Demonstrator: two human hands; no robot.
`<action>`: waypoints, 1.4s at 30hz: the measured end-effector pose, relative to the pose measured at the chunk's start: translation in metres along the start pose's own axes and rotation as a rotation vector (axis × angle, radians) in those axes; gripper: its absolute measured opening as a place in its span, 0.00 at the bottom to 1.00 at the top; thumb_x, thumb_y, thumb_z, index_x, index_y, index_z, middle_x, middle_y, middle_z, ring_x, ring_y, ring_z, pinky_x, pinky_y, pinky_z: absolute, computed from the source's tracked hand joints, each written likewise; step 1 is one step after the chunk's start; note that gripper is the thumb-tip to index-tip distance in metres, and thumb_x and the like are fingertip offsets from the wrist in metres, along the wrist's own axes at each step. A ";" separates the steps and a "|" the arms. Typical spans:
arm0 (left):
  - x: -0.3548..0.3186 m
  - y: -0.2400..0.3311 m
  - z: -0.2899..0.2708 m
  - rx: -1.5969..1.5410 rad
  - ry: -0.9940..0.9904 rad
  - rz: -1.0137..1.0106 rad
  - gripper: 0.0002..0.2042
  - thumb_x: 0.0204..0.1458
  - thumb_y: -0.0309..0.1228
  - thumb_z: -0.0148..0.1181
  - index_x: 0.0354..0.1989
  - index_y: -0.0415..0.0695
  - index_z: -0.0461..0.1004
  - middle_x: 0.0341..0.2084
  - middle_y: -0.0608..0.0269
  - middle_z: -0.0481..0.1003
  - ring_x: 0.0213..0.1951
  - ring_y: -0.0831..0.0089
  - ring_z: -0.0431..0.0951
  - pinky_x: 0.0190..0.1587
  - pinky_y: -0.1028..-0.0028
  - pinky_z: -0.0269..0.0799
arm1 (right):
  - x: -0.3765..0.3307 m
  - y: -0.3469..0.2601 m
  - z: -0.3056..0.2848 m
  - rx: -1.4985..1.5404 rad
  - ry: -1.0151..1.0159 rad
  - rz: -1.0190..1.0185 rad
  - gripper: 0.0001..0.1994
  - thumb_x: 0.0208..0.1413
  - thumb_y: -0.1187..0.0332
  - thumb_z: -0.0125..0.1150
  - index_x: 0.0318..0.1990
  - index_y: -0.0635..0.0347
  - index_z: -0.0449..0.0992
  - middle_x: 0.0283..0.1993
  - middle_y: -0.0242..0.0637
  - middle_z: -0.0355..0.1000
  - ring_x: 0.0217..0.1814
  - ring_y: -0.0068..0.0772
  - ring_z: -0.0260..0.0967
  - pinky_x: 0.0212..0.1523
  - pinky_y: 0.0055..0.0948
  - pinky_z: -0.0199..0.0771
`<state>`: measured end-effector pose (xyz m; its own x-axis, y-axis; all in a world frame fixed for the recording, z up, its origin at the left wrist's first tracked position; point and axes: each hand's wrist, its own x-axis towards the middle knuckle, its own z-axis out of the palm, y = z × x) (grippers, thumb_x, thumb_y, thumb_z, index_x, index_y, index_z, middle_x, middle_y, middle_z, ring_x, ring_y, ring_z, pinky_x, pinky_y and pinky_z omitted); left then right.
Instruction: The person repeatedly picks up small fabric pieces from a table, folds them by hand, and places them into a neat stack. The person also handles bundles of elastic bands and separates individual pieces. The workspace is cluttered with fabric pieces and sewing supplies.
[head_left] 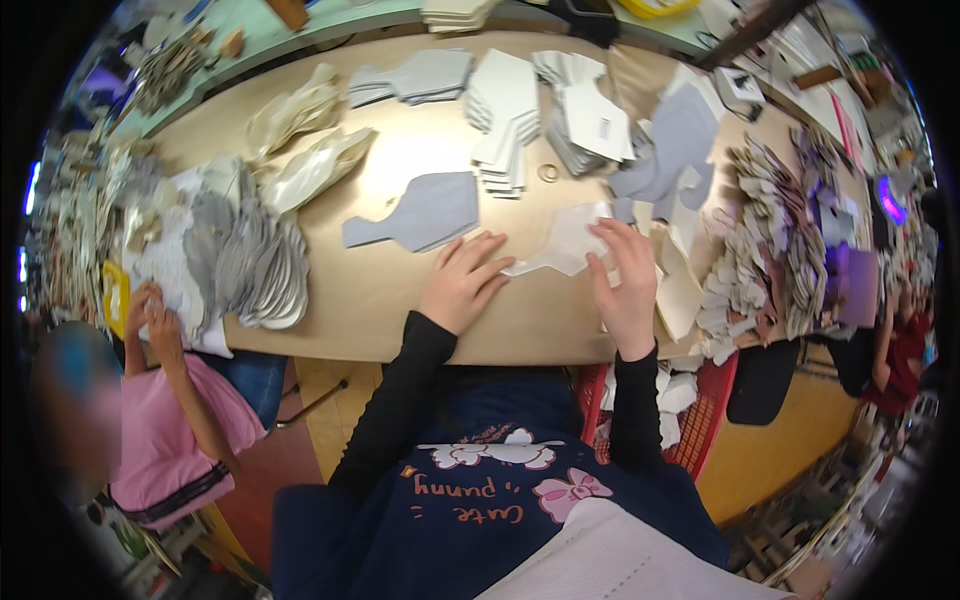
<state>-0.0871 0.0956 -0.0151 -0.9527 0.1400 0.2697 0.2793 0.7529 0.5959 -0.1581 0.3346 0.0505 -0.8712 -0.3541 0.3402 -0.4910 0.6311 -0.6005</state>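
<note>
A thin white cut piece (572, 238) of sheet material, wide at the right and narrow at the left, lies on the table in front of me. My right hand (628, 285) holds its right edge between thumb and fingers. Fingers spread and flat, my left hand (463, 284) rests on the tabletop with its fingertips by the narrow left tip. Just beyond the left hand is a small stack of grey-blue cut pieces (435, 210) of a similar outline. Whether the left fingertips press on the white piece, I cannot tell.
Stacks of white cut pieces (505, 110) and grey cut pieces (415, 78) line the tan table's (400, 320) far side. Cream pieces (318, 170) and fanned grey bundles (255, 260) lie left, more bundles (765, 230) right. A red basket (712, 410) stands below. A co-worker in pink (190, 430) sits left.
</note>
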 end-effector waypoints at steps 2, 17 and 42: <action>-0.002 -0.004 -0.001 -0.025 0.011 0.050 0.12 0.57 0.31 0.62 0.50 0.52 0.80 0.57 0.67 0.75 0.63 0.64 0.71 0.69 0.55 0.58 | 0.008 -0.005 0.013 -0.019 -0.189 -0.196 0.18 0.52 0.75 0.65 0.52 0.58 0.77 0.56 0.39 0.73 0.60 0.46 0.67 0.64 0.45 0.64; -0.010 -0.070 -0.061 0.350 0.248 -0.406 0.22 0.56 0.39 0.66 0.57 0.43 0.77 0.62 0.59 0.70 0.71 0.54 0.58 0.73 0.42 0.40 | 0.003 -0.005 0.048 -0.127 -0.276 -0.190 0.15 0.54 0.73 0.64 0.50 0.55 0.78 0.49 0.38 0.71 0.64 0.46 0.64 0.74 0.55 0.50; -0.045 0.005 -0.045 0.024 0.104 -0.255 0.10 0.48 0.31 0.69 0.40 0.48 0.83 0.33 0.67 0.81 0.39 0.66 0.78 0.50 0.66 0.64 | -0.018 -0.013 0.055 -0.034 -0.195 0.170 0.07 0.51 0.74 0.67 0.38 0.58 0.80 0.40 0.32 0.75 0.53 0.40 0.67 0.58 0.40 0.61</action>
<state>-0.0375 0.0642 0.0095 -0.9742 -0.1218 0.1901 0.0279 0.7707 0.6366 -0.1362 0.2946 0.0124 -0.9266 -0.3653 0.0888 -0.3402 0.7142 -0.6117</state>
